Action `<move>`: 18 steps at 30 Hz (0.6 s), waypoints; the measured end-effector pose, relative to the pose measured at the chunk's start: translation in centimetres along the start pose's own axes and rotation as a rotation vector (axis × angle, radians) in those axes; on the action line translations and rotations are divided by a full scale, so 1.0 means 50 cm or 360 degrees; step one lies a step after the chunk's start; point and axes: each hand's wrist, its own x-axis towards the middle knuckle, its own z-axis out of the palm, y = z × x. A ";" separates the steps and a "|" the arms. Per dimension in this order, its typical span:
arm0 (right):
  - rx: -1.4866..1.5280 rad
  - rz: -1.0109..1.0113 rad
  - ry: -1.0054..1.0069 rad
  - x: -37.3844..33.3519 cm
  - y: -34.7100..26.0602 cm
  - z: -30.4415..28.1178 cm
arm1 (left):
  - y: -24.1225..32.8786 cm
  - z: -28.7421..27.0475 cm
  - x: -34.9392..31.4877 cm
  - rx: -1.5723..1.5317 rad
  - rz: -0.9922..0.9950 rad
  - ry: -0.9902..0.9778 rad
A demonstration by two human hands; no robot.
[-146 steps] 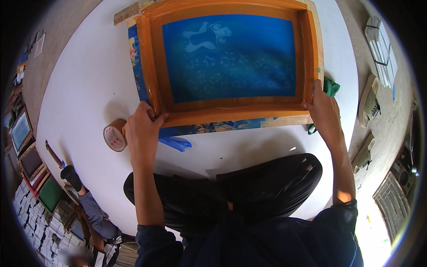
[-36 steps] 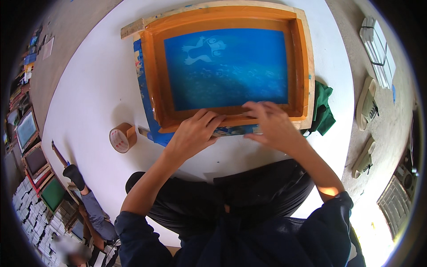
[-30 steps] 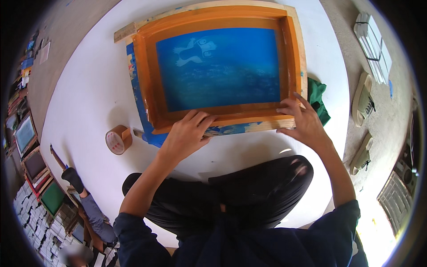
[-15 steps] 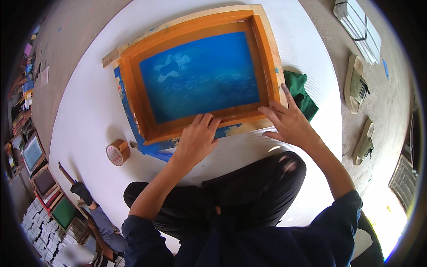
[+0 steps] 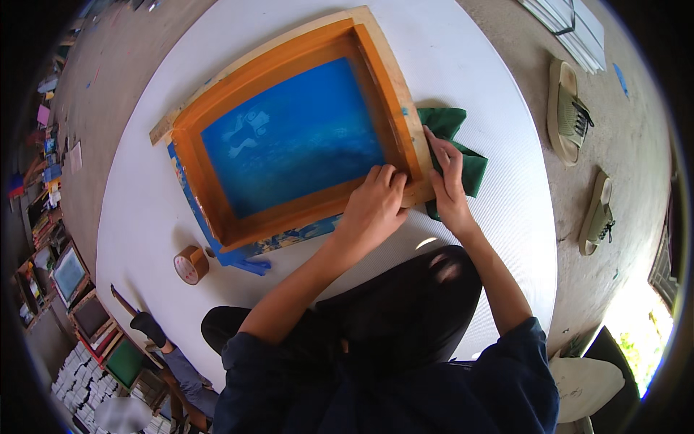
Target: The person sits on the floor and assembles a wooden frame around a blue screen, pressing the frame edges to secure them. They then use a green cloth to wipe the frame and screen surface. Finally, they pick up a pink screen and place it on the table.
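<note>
A screen-printing frame point(image 5: 189, 170) with orange-brown inner walls and a blue mesh point(image 5: 303, 123) lies tilted before me. A pale figure shows in the mesh's upper left. My left hand point(image 5: 377, 202) grips the near rail close to the right corner, its fingers curled over the edge. Along the outer right side rests my right hand point(image 5: 450, 177), its fingers stretched along the pale wood and its thumb apart from them at the corner. A crumpled green cloth point(image 5: 471, 170) lies behind and beside that hand, partly hidden by it.
A roll of brown tape point(image 5: 191, 265) stands left of the frame on the white round-edged surface point(image 5: 491, 239). Blue tape point(image 5: 249, 266) sticks out at the frame's lower left. Sandals point(image 5: 567, 112) and bundled white boards point(image 5: 567, 29) are at right; another person point(image 5: 181, 372) is at lower left.
The frame appears shifted left in the picture, as the whole view has moved. My left hand has slid right along the near rail. My right hand has left the corner's top for the outer side.
</note>
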 end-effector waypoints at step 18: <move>0.0118 -0.0082 -0.0017 0.005 0.013 -0.001 | 0.035 0.008 0.005 0.0281 -0.0028 0.0106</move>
